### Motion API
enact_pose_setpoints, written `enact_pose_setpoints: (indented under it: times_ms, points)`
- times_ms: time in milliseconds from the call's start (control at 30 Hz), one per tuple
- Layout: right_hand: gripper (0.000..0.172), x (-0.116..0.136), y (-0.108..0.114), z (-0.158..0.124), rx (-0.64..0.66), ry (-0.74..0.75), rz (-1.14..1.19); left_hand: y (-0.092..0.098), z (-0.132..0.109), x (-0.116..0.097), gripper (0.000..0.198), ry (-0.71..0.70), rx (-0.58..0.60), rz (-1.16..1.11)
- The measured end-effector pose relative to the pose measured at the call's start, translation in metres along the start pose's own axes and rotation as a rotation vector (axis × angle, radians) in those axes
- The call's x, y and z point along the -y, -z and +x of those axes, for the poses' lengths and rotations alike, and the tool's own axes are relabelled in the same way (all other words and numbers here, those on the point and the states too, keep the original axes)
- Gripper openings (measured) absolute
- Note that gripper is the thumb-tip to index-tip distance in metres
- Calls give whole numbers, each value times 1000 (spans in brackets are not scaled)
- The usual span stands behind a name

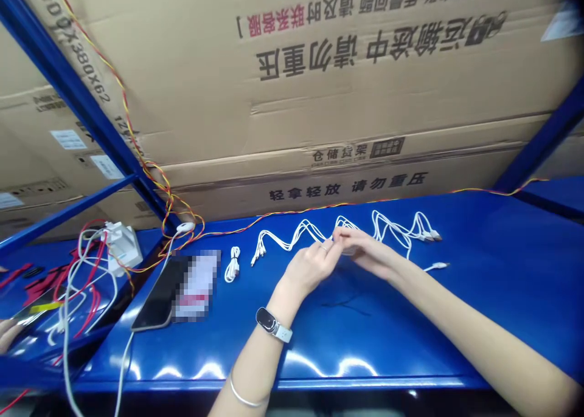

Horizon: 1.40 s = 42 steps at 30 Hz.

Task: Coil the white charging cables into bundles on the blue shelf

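Left hand (pixel 310 268), right hand (pixel 367 253) pinching white multi-head cable (pixel 292 234) above blue shelf (pixel 392 338).

The left forearm (pixel 253 359), wearing a band watch (pixel 272 324) and a thin bangle (pixel 244 392), rises from the near edge toward the middle. The left hand (pixel 308 268) and right hand (pixel 365 251) meet there, palms down, their fingertips (pixel 336 237) pinched close together, while the right forearm (pixel 479 338) reaches in from the near right.

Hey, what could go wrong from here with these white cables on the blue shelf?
The white multi-head cable between the left hand and right hand has many loose loops, so its branches could tangle. The phone appears to lie across a white cord near the shelf edge, so tugging that cord might drag it off.
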State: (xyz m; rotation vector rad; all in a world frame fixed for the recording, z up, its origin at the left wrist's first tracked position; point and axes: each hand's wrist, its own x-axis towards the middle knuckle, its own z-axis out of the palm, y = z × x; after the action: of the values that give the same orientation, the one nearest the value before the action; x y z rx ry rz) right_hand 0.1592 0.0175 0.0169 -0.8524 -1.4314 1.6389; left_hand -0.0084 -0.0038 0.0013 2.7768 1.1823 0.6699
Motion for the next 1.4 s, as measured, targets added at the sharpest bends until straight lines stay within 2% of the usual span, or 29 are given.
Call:
enact_pose_setpoints:
  times_ms: [67, 133, 300, 467, 600, 700, 867, 933, 1033, 1133, 1233, 1333, 1400]
  points:
    - [11, -2, 1, 1, 12, -77, 88, -2, 0, -3, 40, 3, -2, -56]
    - [12, -6, 1, 2, -21, -94, 104, -5, -1, -4, 40, 12, -8, -63]
    - [20, -14, -5, 4, -170, 12, 45, -11, 2, -1, 39, 53, -41, 54]
    - [18, -10, -15, 1, -307, 139, 5, -13, 4, 6, 33, 51, -222, 167]
    - [21, -3, -16, -2, -248, 157, -1, -12, 4, 10, 29, 58, -336, 261]
    - [23, -2, -13, -2, -271, 199, -79, -12, 5, 8, 28, 92, -318, 282]
    - [24, -9, -9, 2, -362, 277, -256, -12, 8, -2, 27, 197, -185, 322]
    - [23, -10, -9, 3, -367, 323, -311, -11, 8, -8, 26, 237, -167, 343]
    - [26, -6, -13, 1, -333, 361, -319, -6, 6, -17, 27, 293, -202, 368]
    - [34, -1, -19, -4, -228, 367, -314, 9, -3, -19, 27, 339, -246, 382]
    - [39, 0, -19, -4, -203, 375, -444, 30, -22, -1, 27, 471, -273, 348]
    - [35, -7, -10, 0, -263, 336, -651, 50, -47, 33, 27, 695, -313, 344]
    - [33, -13, -1, 4, -271, 310, -778, 56, -61, 55, 26, 855, -291, 373]
